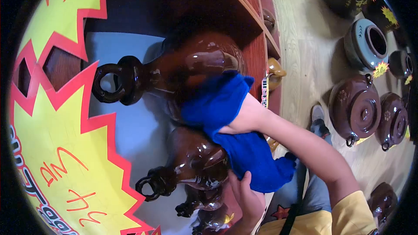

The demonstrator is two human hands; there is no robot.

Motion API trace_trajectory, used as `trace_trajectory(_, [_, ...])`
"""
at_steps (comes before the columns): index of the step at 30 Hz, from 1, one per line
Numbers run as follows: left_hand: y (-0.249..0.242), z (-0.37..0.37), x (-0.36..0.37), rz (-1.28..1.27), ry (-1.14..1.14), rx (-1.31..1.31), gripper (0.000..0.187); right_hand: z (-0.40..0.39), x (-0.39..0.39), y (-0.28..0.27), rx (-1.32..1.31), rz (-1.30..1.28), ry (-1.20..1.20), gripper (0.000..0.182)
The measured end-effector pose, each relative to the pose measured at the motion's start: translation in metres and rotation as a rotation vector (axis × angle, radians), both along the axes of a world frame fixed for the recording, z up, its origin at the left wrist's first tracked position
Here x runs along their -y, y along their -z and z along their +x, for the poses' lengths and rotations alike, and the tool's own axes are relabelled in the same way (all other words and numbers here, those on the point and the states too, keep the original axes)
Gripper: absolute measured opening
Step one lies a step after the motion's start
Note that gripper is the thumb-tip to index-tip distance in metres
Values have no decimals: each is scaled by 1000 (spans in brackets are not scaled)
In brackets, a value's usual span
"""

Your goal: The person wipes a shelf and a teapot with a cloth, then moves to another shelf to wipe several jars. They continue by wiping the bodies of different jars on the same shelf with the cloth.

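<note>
Draped over my right hand (241,122) is a blue cloth (217,102), which lies against the side of a large glossy brown gourd-shaped jar (198,58). The fingers are hidden under the cloth, and its loose end hangs past my wrist. A smaller brown gourd-shaped jar (198,156) with a ring on top stands beside the large one. My left hand (249,196) is close by its lower body, thumb and forefinger extended and apart at the edge of the cloth.
Yellow price signs (65,156) with red jagged borders stand close to the jars. More small gourd jars (204,200) line the shelf. Reddish wooden shelf boards (254,30) edge the display. Across the wooden floor (300,52) sit lidded brown pots (355,106) and a grey-green jar (359,45).
</note>
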State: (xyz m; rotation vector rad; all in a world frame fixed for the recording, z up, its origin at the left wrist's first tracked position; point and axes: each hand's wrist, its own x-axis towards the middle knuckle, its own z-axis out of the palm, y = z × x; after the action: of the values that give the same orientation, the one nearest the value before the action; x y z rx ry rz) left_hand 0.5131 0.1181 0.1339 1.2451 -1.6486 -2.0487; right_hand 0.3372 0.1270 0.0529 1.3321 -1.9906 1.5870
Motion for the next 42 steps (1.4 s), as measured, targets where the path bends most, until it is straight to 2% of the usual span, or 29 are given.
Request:
trace_trajectory(2, [-5, -6, 1, 43, -3, -38, 49, 0, 3, 4, 104, -112, 178, 41])
trace_trajectory(4, [-4, -8, 3, 49, -2, -38, 49, 4, 5, 8, 99, -89, 180, 42])
trace_trajectory(7, [-1, -5, 3, -19, 51, 36, 53, 18, -2, 35, 164, -87, 90, 42])
trace_trajectory(12, [11, 6, -1, 38, 43, 108, 55, 52, -15, 82, 353, -32, 12, 40])
trace_trajectory(14, [10, 7, -9, 38, 27, 136, 56, 68, -14, 85, 584, -97, 70, 41])
trace_trajectory(16, [9, 13, -7, -126, 75, 215, 57, 86, 2, 92, 841, -244, 48, 43])
trace_trajectory(17, [0, 6, -14, -126, 86, 226, 57, 80, 0, 82, 965, -284, -42, 38])
trace_trajectory(18, [-12, -1, -24, -111, 49, 215, 55, 81, 0, 86, 760, -192, -52, 31])
trace_trajectory(20, [-22, -7, -26, -101, 19, 211, 53, 67, -15, 47, 773, -264, -5, 28])
trace_trajectory(22, [-24, -5, -17, -261, 231, 188, 50, 53, -1, 47, 740, -302, 81, 28])
trace_trajectory(23, [-24, -14, -18, -215, 254, 17, 47, 45, 6, 52, 701, -332, 159, 28])
trace_trajectory(24, [-23, -22, -18, -213, 261, 20, 47, 35, 13, 64, 807, -249, 32, 27])
trace_trajectory(26, [-20, -37, -19, -192, 223, -6, 45, 20, 31, 79, 590, -459, 314, 27])
trace_trajectory(27, [-16, -43, -19, -223, 204, 9, 43, 11, 36, 87, 589, -460, 320, 27])
trace_trajectory(29, [-10, -57, -21, -255, 202, 34, 43, -3, 36, 93, 764, -481, 334, 29])
trace_trajectory(30, [-7, -61, -20, -288, 192, 59, 42, -4, 37, 94, 770, -482, 346, 29])
trace_trajectory(32, [-3, -66, -16, -230, 218, 45, 41, -7, 34, 92, 973, -722, 378, 31])
trace_trajectory(33, [-1, -66, -14, -212, 228, 45, 41, -5, 43, 107, 1044, -699, 334, 41])
trace_trajectory(34, [0, -66, -14, -196, 236, 45, 41, -1, 43, 108, 1050, -704, 340, 41])
trace_trajectory(36, [1, -64, -19, -235, 233, 89, 42, 11, 44, 108, 1322, -795, 239, 52])
trace_trajectory(37, [2, -63, -23, -272, 225, 123, 43, 19, 43, 107, 1424, -755, 163, 53])
trace_trajectory(38, [2, -60, -27, -273, 227, 125, 43, 31, 47, 113, 1412, -755, 134, 57])
trace_trajectory(40, [2, -54, -35, -271, 220, 142, 45, 49, 60, 123, 1544, -901, -75, 59])
trace_trajectory(42, [1, -49, -43, -294, 205, 200, 47, 50, 34, 93, 1599, -878, -79, 58])
